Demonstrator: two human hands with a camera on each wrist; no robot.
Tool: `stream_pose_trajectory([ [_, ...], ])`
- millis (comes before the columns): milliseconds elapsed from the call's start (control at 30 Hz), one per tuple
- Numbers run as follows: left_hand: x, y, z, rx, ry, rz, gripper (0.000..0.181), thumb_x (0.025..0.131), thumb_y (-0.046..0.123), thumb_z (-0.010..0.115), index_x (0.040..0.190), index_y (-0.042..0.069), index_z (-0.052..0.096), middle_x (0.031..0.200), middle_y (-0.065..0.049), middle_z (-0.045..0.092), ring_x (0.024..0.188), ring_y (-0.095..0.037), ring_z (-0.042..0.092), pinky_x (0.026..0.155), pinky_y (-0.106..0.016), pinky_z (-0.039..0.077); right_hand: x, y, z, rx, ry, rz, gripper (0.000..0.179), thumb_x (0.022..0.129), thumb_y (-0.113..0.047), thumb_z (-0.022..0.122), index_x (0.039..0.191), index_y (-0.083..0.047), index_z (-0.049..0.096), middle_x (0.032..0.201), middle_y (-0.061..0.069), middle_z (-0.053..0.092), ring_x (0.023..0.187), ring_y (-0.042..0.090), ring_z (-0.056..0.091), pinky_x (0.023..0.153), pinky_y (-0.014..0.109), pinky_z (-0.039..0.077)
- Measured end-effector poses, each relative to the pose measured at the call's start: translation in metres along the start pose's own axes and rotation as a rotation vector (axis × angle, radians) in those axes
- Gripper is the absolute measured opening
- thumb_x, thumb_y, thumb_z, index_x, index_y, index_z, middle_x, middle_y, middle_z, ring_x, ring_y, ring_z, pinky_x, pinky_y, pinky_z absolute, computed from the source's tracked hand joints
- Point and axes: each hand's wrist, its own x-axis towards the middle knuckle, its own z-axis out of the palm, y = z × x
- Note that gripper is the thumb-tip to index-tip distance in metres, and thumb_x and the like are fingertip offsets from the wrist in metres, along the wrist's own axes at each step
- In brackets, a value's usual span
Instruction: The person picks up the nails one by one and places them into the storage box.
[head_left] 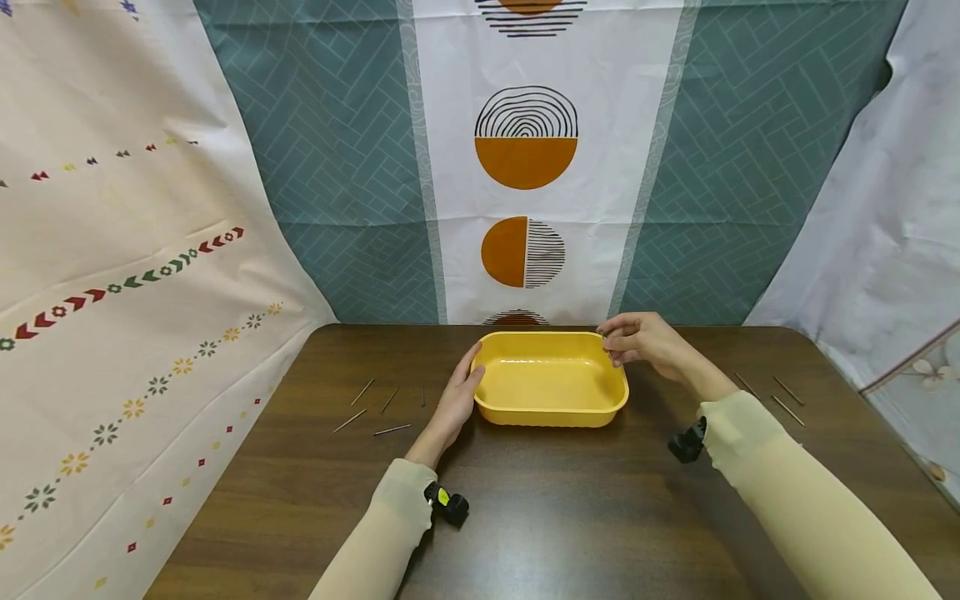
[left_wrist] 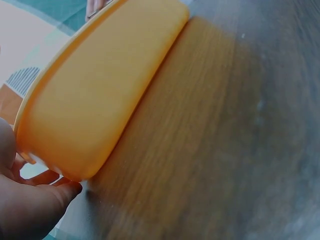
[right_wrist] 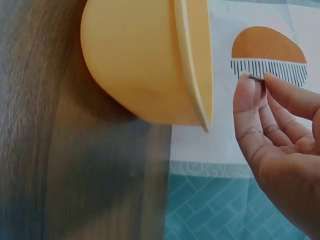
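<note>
A yellow plastic basin (head_left: 551, 417) stands on the brown table. At its left end, my left hand (head_left: 455, 402) holds the side, with the thumb near the rim; in the left wrist view the fingers (left_wrist: 42, 200) lie against the end wall. Above the right end of the rim is my right hand (head_left: 641, 346). Its thumb and fingertips pinch a thin metal nail (right_wrist: 256, 78), mostly hidden by the fingers in the head view.
Several thin nails (head_left: 392, 430) lie scattered on the table left of the basin. To the right, beside my sleeve, are more nails (head_left: 788, 410). A patterned cloth (head_left: 345, 167) hangs behind the table's far edge.
</note>
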Motion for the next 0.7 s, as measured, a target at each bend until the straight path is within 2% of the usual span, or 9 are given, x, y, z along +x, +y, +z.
stream_pose_trajectory([
  [167, 0.0, 0.0, 0.0, 0.003, 0.001, -0.007, 0.053, 0.114, 0.026, 0.041, 0.166, 0.024, 0.028, 0.172, -0.007, 0.021, 0.157, -0.031, 0.021, 0.126, -0.053, 0.02, 0.006, -0.002, 0.01, 0.011, -0.006, 0.001, 0.034, 0.101, -0.001, 0.065, 0.13, 0.014, 0.057, 0.097, 0.013, 0.071, 0.075, 0.018, 0.067, 0.074, 0.031, 0.062],
  [500, 0.0, -0.002, -0.001, -0.007, -0.006, 0.006, 0.053, 0.114, 0.024, 0.041, 0.166, 0.023, 0.028, 0.172, -0.007, 0.02, 0.157, -0.031, 0.021, 0.126, -0.052, 0.02, 0.017, -0.002, 0.031, 0.062, -0.031, -0.009, 0.033, 0.102, 0.001, 0.062, 0.132, 0.014, 0.056, 0.102, 0.023, 0.069, 0.075, 0.02, 0.066, 0.075, 0.033, 0.062],
  [700, 0.0, -0.002, -0.001, -0.006, -0.002, 0.009, 0.053, 0.114, 0.024, 0.041, 0.166, 0.023, 0.029, 0.172, -0.007, 0.021, 0.157, -0.031, 0.021, 0.126, -0.053, 0.019, 0.021, -0.004, 0.042, 0.103, -0.027, 0.007, 0.034, 0.101, 0.002, 0.062, 0.133, 0.013, 0.056, 0.099, 0.017, 0.069, 0.076, 0.021, 0.065, 0.077, 0.035, 0.062],
])
